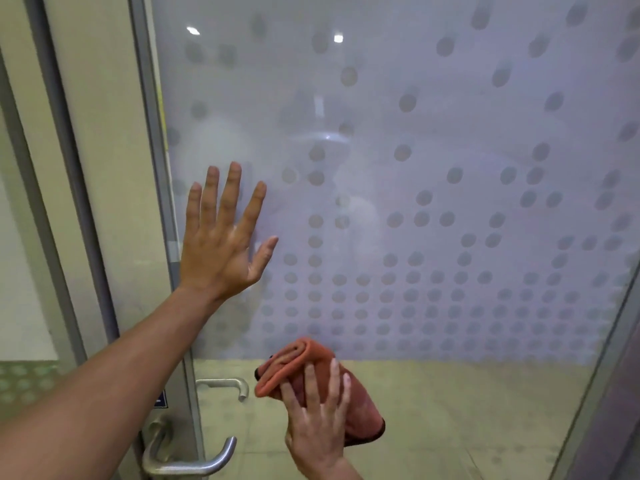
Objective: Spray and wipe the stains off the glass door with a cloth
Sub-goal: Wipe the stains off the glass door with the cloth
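The glass door [433,140] fills most of the head view; its upper part is frosted with a pattern of grey dots, its lower strip is clear. My left hand [221,237] lies flat against the glass near the door's left edge, fingers spread, holding nothing. My right hand [317,420] presses a folded orange-red cloth [304,365] onto the glass low down, where the frosted part meets the clear strip. No spray bottle is in view.
A grey metal door frame [156,140] runs down the left side of the glass. A metal lever handle [188,460] sits below my left forearm, with a second handle [225,384] seen behind the glass. A beige wall [104,133] stands to the left.
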`<state>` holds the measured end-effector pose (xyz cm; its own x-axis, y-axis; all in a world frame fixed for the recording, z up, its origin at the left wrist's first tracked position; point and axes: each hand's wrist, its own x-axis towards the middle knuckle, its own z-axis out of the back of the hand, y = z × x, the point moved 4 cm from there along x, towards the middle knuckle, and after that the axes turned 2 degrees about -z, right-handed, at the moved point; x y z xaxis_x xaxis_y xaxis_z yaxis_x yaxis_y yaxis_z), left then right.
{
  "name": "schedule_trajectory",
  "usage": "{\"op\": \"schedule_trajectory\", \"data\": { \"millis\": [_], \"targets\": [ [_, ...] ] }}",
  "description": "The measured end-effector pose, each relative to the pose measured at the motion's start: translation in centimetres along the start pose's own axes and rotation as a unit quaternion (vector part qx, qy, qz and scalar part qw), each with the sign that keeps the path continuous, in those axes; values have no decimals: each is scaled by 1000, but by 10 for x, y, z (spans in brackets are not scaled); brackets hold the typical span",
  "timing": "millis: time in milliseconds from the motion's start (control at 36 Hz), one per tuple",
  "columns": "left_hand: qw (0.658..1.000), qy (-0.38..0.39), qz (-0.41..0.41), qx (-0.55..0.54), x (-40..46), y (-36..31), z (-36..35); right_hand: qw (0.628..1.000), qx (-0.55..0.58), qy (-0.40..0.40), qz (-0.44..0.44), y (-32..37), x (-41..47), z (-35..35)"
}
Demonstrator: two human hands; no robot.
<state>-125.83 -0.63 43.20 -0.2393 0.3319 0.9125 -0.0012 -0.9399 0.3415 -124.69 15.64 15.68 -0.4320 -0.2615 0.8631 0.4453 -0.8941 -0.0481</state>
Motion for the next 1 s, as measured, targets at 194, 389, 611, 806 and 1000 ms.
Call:
{"op": "schedule_trajectory", "data": {
  "millis": [194,389,611,806,1000],
  "targets": [
    [1000,-13,0,-3,0,-1,3,997,-33,-9,70,-10,2,0],
    [1000,-10,-5,-4,0,-2,2,982,-82,-43,166,-26,27,10],
    [1000,-23,-6,-15,-1,-1,0,984,-62,-121,114,-33,127,72],
    [1000,-13,-9,-26,-1,0,-1,980,-64,-175,67,-47,206,126],
    [1000,-7,-1,-21,-1,0,-2,979,-80,-184,31,-50,291,177]
  ]
}}
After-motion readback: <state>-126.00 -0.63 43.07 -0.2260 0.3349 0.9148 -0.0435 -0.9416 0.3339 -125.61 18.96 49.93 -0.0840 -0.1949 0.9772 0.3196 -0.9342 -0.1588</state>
